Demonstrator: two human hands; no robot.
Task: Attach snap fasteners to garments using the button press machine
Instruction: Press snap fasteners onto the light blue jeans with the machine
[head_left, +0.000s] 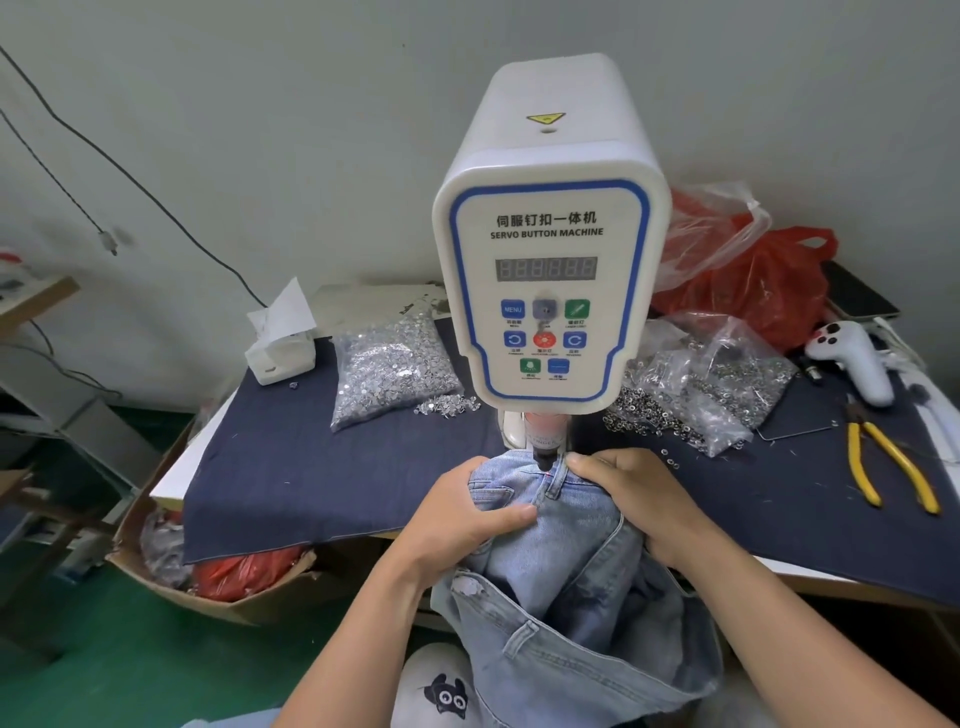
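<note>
A white servo button machine (550, 249) stands on the table, its punch head (544, 452) pointing down at the waistband of light-blue jeans (566, 582). My left hand (467, 519) grips the denim on the left of the punch. On the right, my right hand (631, 493) pinches the waistband, fingertips close beside the punch. A small red laser dot shows on the fabric under the head. The rest of the jeans hangs down over my lap.
A dark blue cloth (311, 467) covers the table. Bags of silver snap parts (389, 369) and rings (711, 384) flank the machine. Yellow-handled pliers (883, 467), a white controller (857, 364), red bags (753, 280) and a tissue box (280, 343) lie around. A cardboard box (218, 571) sits on the floor at left.
</note>
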